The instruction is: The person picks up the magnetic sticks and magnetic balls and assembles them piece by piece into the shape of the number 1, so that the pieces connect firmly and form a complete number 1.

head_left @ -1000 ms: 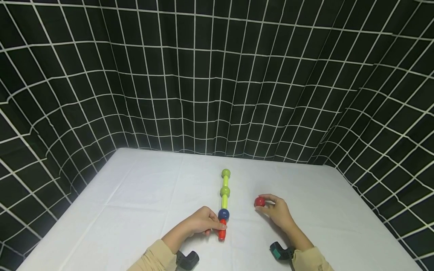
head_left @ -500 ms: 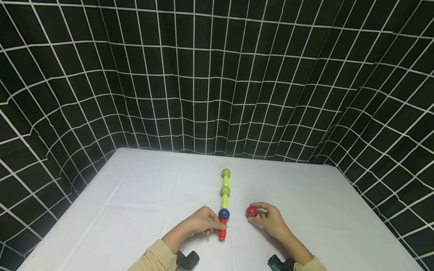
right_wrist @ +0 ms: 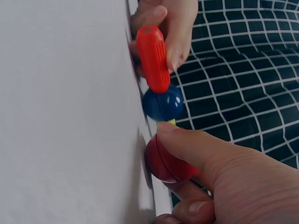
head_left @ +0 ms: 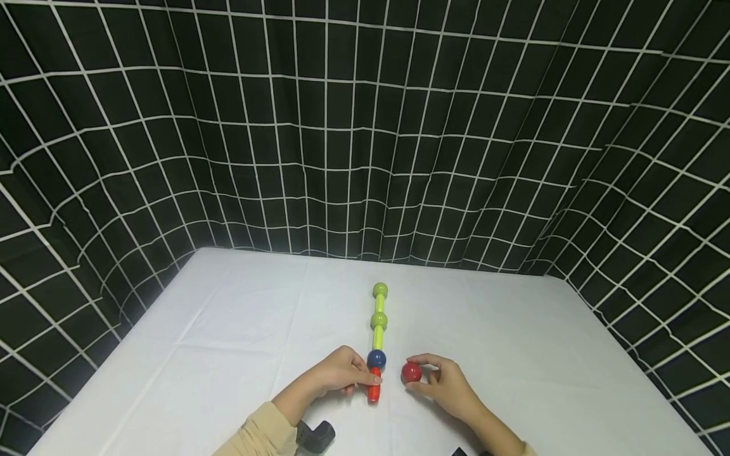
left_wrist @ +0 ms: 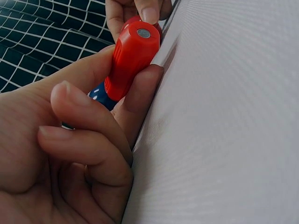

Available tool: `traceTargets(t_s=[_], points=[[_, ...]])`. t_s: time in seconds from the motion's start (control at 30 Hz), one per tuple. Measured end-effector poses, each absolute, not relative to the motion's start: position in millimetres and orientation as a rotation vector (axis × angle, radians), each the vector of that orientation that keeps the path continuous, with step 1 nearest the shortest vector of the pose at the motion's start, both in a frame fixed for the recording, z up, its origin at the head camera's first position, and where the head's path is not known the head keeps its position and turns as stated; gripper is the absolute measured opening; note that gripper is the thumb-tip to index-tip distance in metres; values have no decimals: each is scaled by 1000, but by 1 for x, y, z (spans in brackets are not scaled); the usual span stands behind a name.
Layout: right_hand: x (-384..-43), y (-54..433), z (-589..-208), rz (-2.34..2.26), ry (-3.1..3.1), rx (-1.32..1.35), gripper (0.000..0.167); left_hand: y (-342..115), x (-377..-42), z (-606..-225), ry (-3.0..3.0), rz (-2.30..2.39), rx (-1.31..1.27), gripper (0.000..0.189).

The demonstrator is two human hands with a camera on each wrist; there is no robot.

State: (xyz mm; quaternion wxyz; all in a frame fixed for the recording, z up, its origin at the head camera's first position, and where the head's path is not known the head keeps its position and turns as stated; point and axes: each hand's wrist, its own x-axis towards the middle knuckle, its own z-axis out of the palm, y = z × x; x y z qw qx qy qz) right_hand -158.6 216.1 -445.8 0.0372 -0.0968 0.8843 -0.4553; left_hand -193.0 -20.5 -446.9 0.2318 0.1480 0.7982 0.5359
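My left hand (head_left: 342, 370) pinches a red magnetic rod (left_wrist: 133, 56) between thumb and fingers; a round metal spot shows in the rod's near end. The rod's far end meets a blue ball (head_left: 376, 359). From there a straight chain runs away from me: a yellow-green rod (head_left: 378, 338), a green ball (head_left: 379, 320), another yellow-green rod (head_left: 379, 303) and a second green ball (head_left: 380, 290). To the right of the red rod, my right hand (head_left: 447, 385) grips a red ball (head_left: 411, 372) between thumb and fingers, apart from the chain.
A white cloth covers the table (head_left: 256, 304). Black curtains with a white grid (head_left: 365, 126) stand behind it and at both sides. A dark wrist device (head_left: 316, 437) sits at my left wrist, close to the table's near side.
My right hand has brought the red ball leftward and nearer to me, up beside the red rod. The left hand and the chain have stayed in place.
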Motion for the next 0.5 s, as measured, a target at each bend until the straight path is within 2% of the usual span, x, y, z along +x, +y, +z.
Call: traceTargets(t_s=[0.5], points=[[-140,198,-443,-1263,2759,-540,44,-22,-194,-447,2188,1477,427,24]])
